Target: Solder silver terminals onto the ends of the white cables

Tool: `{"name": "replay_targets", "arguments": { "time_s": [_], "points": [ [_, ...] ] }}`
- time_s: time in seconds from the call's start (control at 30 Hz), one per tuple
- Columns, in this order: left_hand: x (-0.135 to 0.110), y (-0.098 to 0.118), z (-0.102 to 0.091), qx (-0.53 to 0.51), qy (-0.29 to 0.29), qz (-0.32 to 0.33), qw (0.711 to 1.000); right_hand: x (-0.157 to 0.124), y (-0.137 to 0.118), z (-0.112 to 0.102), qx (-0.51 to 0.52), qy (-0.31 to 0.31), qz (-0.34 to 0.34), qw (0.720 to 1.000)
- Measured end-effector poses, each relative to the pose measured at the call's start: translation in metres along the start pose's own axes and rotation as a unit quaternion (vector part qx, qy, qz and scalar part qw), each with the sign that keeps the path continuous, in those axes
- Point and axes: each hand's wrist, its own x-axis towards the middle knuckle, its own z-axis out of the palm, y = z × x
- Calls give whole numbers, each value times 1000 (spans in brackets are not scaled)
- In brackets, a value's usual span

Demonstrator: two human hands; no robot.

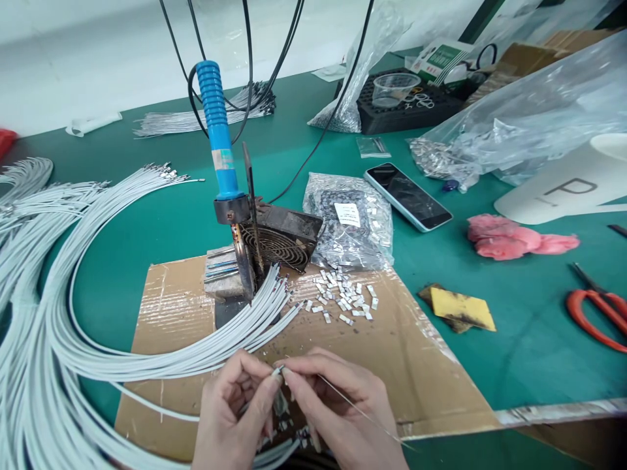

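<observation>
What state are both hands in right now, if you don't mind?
Left hand: closed, pinching a tiny pale piece.
Right hand: closed, pinching at the same piece; a thin wire crosses it, grip on that unclear.

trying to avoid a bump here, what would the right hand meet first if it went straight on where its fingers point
Most likely the left hand, close in front of it at the small piece being pinched. Beyond that, the white cable bundle seems next, though depth is unclear.
</observation>
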Motion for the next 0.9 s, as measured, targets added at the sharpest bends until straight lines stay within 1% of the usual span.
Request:
{"name": "replay_targets", "arguments": {
  "time_s": [0.1, 0.17, 0.27, 0.37, 0.5, 0.6, 0.67, 0.73, 0.83, 0.9],
  "points": [
    [0, -2, 0, -13, 10, 6, 1000, 0, 2, 1, 71, -1, 88, 994],
    [0, -3, 0, -22, 16, 17, 999, 1, 2, 0, 110, -22, 134, 985],
    [1, -5, -1, -15, 23, 45, 999, 5, 3, -4, 129, -61, 171, 975],
    [0, -5, -7, 23, 9, 58, 998, 10, 3, -10, 127, -92, 192, 969],
    [-3, 0, -15, 63, -50, 23, 996, 14, -3, -15, 103, -132, 209, 963],
    [-3, 6, -17, 71, -83, -2, 994, 15, -12, -17, 39, -136, 202, 969],
    [-3, 8, -14, 73, -79, -9, 994, 14, -17, -18, -13, -132, 181, 975],
    [-3, 6, -12, 81, -63, -1, 995, 14, -19, -20, -44, -146, 158, 975],
    [-3, 2, -10, 105, -36, 28, 993, 14, -18, -23, -57, -167, 137, 975],
    [-4, -1, -9, 124, -19, 53, 991, 15, -17, -22, -52, -162, 133, 976]
  ]
}}
